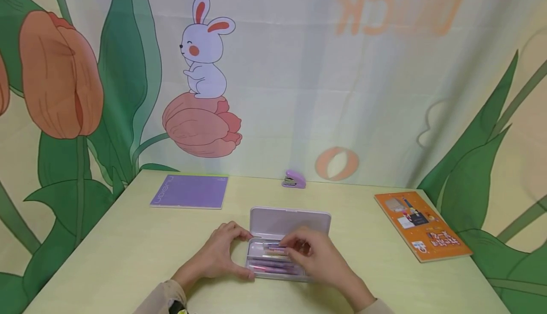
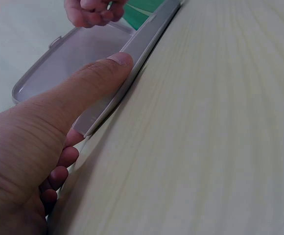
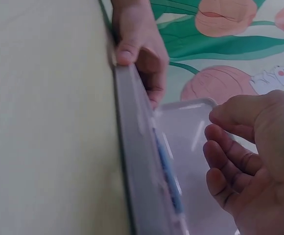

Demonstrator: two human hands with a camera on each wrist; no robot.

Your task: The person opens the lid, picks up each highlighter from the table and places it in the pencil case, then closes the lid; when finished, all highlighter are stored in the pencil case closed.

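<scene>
A pale pencil case [image 1: 279, 276] lies on the table with its lid [image 1: 290, 221] raised at the back. Pens [image 1: 273, 265] lie in its front part, with several more pens [image 1: 273, 252] behind them. My left hand [image 1: 218, 252] holds the case's left end, thumb along the front wall and fingers around the far corner. Over the right half hovers my right hand [image 1: 314, 257], fingers loosely bent, thumb and index fingertips close above the pens. In the right wrist view, nothing shows between the fingers [image 3: 230, 159] of that hand.
A purple notebook [image 1: 190, 191] lies at the back left of the table [image 1: 107, 238]. Behind the case, near the back edge, stands a small purple stapler [image 1: 294, 179]. An orange book [image 1: 423, 226] lies at the right edge. A printed curtain [image 1: 278, 90] hangs behind the table.
</scene>
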